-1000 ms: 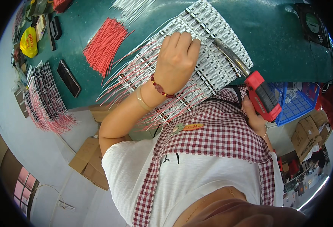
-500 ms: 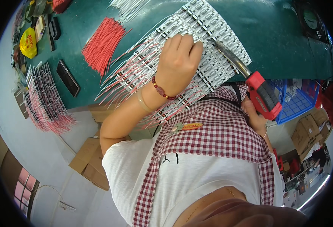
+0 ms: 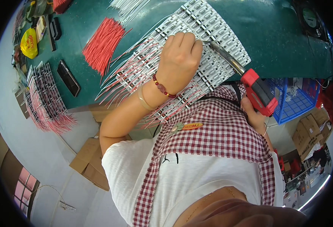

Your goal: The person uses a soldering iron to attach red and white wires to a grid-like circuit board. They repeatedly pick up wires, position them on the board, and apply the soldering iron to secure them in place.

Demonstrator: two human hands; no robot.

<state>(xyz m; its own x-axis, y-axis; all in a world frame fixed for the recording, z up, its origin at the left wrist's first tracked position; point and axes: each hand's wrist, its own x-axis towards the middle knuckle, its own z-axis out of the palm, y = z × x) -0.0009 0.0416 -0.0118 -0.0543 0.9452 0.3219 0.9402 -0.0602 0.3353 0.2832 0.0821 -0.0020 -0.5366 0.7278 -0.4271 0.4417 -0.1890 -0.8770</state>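
Observation:
A large panel (image 3: pixel 212 30) of small white-grey parts in rows lies on the bench, tilted toward me, with thin red and white wires (image 3: pixel 125 83) fanning from its left side. My left hand (image 3: pixel 179 55) is over the middle of it, fingers curled closed and pointing down. What they pinch is hidden behind the knuckles. In my right hand (image 3: pixel 254 115) is a soldering gun (image 3: pixel 260 92) with a red and black handle, gripped from below. Its long metal barrel slants up-left over the panel, the tip close beside my left fingers.
Left of the panel lies a bundle of red wires (image 3: pixel 104 43); white wires (image 3: pixel 128 8) lie beyond it. A phone (image 3: pixel 68 78), a second wired panel (image 3: pixel 45 96) and a yellow pouch (image 3: pixel 29 43) are further left. A blue crate (image 3: pixel 297 104) stands at right, below the bench edge.
The soldering gun has shifted slightly left and up, its tip now nearer my left fingers. My left hand has moved only a little.

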